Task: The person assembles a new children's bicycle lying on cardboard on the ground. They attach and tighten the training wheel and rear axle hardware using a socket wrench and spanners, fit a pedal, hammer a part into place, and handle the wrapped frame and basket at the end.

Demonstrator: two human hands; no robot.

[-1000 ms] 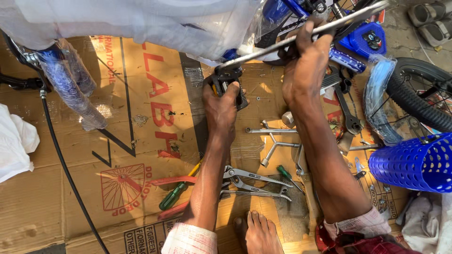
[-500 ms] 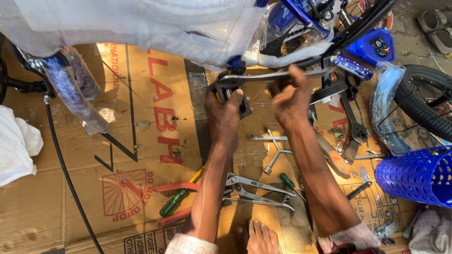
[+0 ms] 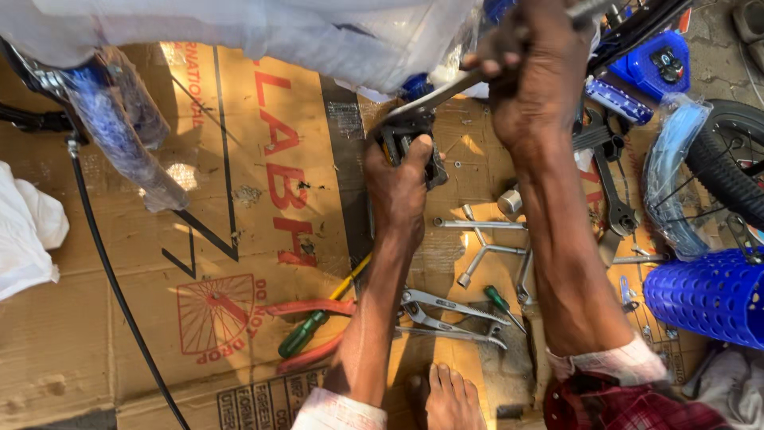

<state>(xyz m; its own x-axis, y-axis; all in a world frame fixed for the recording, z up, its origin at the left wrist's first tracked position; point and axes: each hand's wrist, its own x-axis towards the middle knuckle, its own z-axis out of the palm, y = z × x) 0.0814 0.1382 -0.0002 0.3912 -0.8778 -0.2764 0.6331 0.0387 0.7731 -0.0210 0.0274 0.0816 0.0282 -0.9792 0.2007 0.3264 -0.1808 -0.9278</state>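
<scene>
**Wrench swung up on the pedal**

Now the black bicycle pedal [image 3: 410, 143] sits just above the flattened cardboard [image 3: 263, 239], gripped from below by the left hand [image 3: 398, 187], whose fingers wrap closed around its body. A long flat metal wrench [image 3: 446, 94] runs from the pedal's axle up and to the right, where the right hand [image 3: 529, 76] has it in a tight closed fist. Compared with half a second ago, that fist sits higher and further right in view and the wrench slopes more steeply, so the tool looks to have been turned on the axle while the left hand held the pedal steady.

Further out on the cardboard lie a three-way socket wrench [image 3: 481, 243], pliers [image 3: 446, 314], a green-handled screwdriver [image 3: 306, 333] and red-handled cutters [image 3: 314, 330]. A blue plastic basket [image 3: 708, 299] and a tyre [image 3: 728, 171] lie to the right; a bare foot [image 3: 450, 402] rests at the bottom edge.
</scene>
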